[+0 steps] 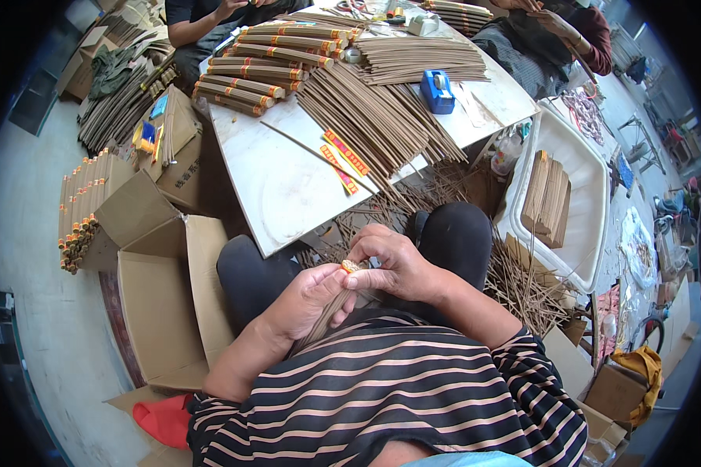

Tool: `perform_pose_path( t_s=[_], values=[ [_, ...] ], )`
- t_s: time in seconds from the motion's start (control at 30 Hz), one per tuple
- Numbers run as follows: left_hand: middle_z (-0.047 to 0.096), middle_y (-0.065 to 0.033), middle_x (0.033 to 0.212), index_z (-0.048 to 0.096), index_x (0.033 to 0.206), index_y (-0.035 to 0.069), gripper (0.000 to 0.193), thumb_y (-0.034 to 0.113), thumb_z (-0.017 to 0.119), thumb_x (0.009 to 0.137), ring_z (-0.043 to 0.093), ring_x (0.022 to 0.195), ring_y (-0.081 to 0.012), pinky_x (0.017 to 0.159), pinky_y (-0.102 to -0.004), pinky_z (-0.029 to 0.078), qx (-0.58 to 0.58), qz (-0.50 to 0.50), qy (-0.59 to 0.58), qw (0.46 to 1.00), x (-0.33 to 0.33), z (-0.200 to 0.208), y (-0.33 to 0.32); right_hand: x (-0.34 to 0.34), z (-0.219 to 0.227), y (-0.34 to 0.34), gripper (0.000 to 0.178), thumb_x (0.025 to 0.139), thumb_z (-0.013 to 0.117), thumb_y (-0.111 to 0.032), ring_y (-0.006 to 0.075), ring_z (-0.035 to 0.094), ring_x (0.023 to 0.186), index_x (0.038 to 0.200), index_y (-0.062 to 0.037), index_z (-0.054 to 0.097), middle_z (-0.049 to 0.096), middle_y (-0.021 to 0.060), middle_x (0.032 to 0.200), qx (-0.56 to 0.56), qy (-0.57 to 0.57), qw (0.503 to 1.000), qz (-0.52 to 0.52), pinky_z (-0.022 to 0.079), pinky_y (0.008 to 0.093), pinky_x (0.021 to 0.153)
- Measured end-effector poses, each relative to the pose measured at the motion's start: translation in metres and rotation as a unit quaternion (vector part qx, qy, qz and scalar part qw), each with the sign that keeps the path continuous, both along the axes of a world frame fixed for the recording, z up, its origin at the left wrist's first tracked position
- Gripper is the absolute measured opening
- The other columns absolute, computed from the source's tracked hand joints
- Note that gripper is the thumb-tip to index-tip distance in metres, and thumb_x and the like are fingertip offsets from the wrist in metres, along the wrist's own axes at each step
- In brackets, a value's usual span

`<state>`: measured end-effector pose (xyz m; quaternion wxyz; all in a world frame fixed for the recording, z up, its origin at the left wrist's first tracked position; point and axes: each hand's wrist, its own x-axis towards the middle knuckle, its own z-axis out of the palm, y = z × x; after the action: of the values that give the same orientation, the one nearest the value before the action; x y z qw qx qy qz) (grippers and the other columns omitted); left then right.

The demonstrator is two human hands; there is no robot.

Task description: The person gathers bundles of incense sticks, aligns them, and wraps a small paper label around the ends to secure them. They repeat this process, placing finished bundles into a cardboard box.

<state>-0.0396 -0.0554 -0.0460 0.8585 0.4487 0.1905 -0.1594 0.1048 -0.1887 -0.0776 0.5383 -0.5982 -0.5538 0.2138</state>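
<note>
In my lap, a bundle of brown incense sticks (322,321) slants up from my waist, its upper end wrapped in an orange-and-gold band (351,267). My left hand (294,301) is closed around the bundle just below that band. At the banded end my right hand (397,266) pinches with thumb and fingers; the fingertips partly cover the band. The bundle's lower end is hidden against my striped shirt. Beyond my knees, two red-and-yellow label strips (346,153) lie on the white table (269,206), with a single stick resting across one of them.
Banded bundles (269,62) are stacked on the table beside loose sticks (366,117) and a blue tape dispenser (437,92). An open carton (160,311) stands at my left, a white tub (588,226) with sticks at my right. Two people sit across the table. Fallen sticks (522,292) litter the floor.
</note>
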Motion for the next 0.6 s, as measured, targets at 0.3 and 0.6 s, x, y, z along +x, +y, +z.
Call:
perform_pose_path(
  t_s=[0.3,0.6],
  values=[
    [0.054,-0.0032,0.072,0.052,0.095,0.003,0.032,0.035,0.049,0.093,0.048,0.056,-0.0065,0.050,-0.0187,0.039,0.051,0.069,0.016,0.996,0.021,-0.003,0.012,0.151,-0.004,0.015,0.024,0.087,0.061,-0.019,0.0091,0.055,0.086,0.101,-0.0001,0.063,0.062,0.0030,0.090,-0.059,0.174,0.942,-0.280,0.043,0.0220,0.080],
    [0.054,-0.0048,0.074,0.051,0.098,0.001,0.032,0.033,0.049,0.093,0.048,0.057,-0.0071,0.051,-0.0187,0.040,0.039,0.075,0.068,0.994,0.044,-0.007,0.024,0.345,-0.061,0.017,0.024,0.074,0.070,-0.017,0.0095,0.046,0.053,0.085,0.0040,0.064,0.055,0.0028,0.063,-0.230,0.091,0.868,-0.431,0.035,0.0247,0.046]
  ],
)
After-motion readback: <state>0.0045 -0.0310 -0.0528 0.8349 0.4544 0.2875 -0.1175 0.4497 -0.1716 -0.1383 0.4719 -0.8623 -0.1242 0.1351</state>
